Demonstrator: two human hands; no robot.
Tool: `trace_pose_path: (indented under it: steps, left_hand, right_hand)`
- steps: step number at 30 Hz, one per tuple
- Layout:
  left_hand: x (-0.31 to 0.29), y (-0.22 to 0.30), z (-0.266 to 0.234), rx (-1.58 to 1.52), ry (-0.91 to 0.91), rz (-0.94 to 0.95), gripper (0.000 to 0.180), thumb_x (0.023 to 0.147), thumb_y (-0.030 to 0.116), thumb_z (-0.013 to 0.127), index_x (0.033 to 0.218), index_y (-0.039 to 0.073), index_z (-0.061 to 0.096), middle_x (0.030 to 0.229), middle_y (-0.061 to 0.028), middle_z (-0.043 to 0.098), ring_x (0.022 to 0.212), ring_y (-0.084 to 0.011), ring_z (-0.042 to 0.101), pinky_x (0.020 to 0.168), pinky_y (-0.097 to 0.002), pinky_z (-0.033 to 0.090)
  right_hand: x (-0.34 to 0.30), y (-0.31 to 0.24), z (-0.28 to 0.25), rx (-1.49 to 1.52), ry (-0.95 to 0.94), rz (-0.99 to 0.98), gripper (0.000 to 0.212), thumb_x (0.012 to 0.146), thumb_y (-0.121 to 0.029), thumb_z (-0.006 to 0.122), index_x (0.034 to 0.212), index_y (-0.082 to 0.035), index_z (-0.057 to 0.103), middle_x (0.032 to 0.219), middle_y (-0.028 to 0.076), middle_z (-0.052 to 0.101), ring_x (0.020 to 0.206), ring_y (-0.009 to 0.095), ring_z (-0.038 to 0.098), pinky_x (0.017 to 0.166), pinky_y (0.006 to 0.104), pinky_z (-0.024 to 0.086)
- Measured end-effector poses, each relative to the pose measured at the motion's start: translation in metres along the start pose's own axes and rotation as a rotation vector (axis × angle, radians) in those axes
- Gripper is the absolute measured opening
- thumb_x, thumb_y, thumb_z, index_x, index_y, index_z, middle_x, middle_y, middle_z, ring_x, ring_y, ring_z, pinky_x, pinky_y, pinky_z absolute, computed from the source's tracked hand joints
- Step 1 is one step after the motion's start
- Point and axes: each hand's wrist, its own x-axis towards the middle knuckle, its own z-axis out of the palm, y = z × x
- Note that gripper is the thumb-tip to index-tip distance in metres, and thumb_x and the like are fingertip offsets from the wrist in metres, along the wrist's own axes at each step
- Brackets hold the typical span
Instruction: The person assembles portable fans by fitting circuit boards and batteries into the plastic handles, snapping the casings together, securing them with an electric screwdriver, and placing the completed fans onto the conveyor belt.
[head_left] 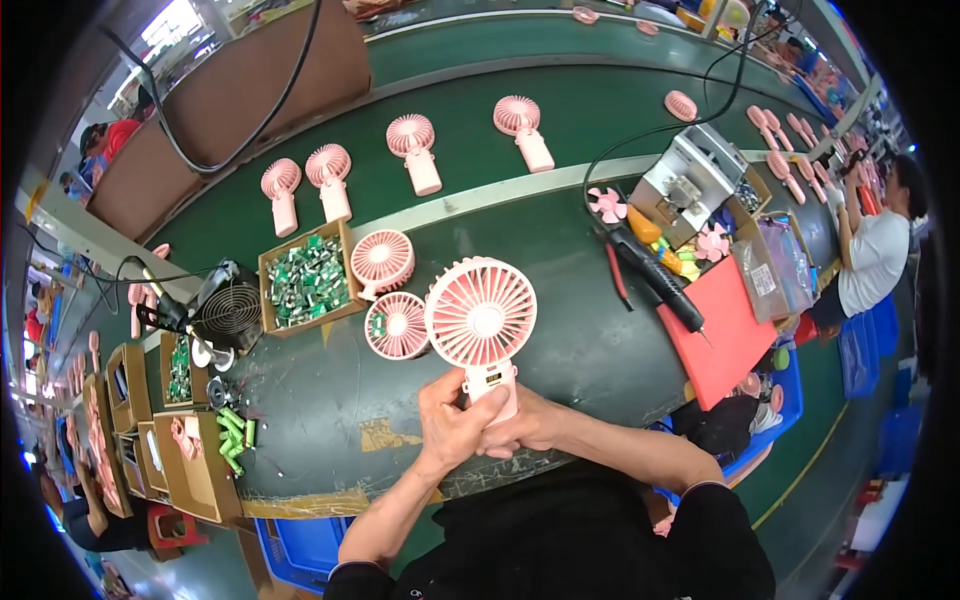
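L hand (447, 420) & R hand (525, 424) gripped pink fan (487, 335) by handle (507, 403); prob. needed steady hold, no pressure on grille (485, 292).

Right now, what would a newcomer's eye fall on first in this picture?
Probably the pink handheld fan near the centre, its handle held in the person's fingers. Next comes a row of four similar fans lying along the green conveyor belt beyond. The green circuit boards heaped in a cardboard box at left also stand out.
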Motion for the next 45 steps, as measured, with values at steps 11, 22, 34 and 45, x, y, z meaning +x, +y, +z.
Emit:
trace_pose_path:
  steps: [11, 22, 34, 45]
  left_hand:
    - [0.015, 0.005, 0.038, -0.021, -0.131, -0.008, 0.025, 0.083, 0.012, 0.065, 0.103, -0.004, 0.066, 0.086, -0.0086, 0.069, 0.076, -0.0102, 0.062, 0.065, -0.0265, 0.051]
    - [0.048, -0.006, 0.082, -0.119, -0.288, -0.192, 0.033, 0.090, 0.019, 0.065, 0.116, 0.000, 0.060, 0.092, -0.0083, 0.069, 0.074, -0.0106, 0.064, 0.053, -0.0229, 0.051]
    - [0.080, -0.036, 0.106, -0.272, -0.286, -0.150, 0.026, 0.090, 0.004, 0.059, 0.113, -0.001, 0.049, 0.084, -0.0061, 0.060, 0.071, -0.0117, 0.059, 0.064, -0.0272, 0.051]
    - [0.097, -0.066, 0.097, -0.649, -0.306, -0.333, 0.017, 0.084, 0.000, 0.061, 0.101, -0.003, 0.058, 0.077, -0.0087, 0.059, 0.058, -0.0162, 0.059, 0.042, -0.0270, 0.044]
  right_hand:
    - [-0.031, -0.018, -0.022, 0.014, 0.011, -0.011, 0.027, 0.071, 0.004, 0.065, 0.096, 0.000, 0.055, 0.066, 0.009, 0.060, 0.043, 0.013, 0.053, 0.035, 0.0219, 0.032]
    - [-0.052, -0.040, -0.074, 0.036, 0.086, -0.114, 0.027, 0.080, -0.006, 0.066, 0.104, 0.001, 0.058, 0.074, 0.010, 0.064, 0.049, 0.011, 0.056, 0.042, 0.0232, 0.040]
    - [-0.048, -0.087, -0.098, -0.524, 0.549, -0.339, 0.027, 0.091, -0.010, 0.061, 0.115, 0.002, 0.056, 0.084, 0.007, 0.064, 0.062, 0.010, 0.061, 0.050, 0.0237, 0.049]
    - [-0.003, -0.089, -0.116, -0.406, 0.409, -0.376, 0.032, 0.093, -0.010, 0.048, 0.122, 0.003, 0.048, 0.106, 0.019, 0.065, 0.090, 0.021, 0.067, 0.067, 0.0290, 0.058]
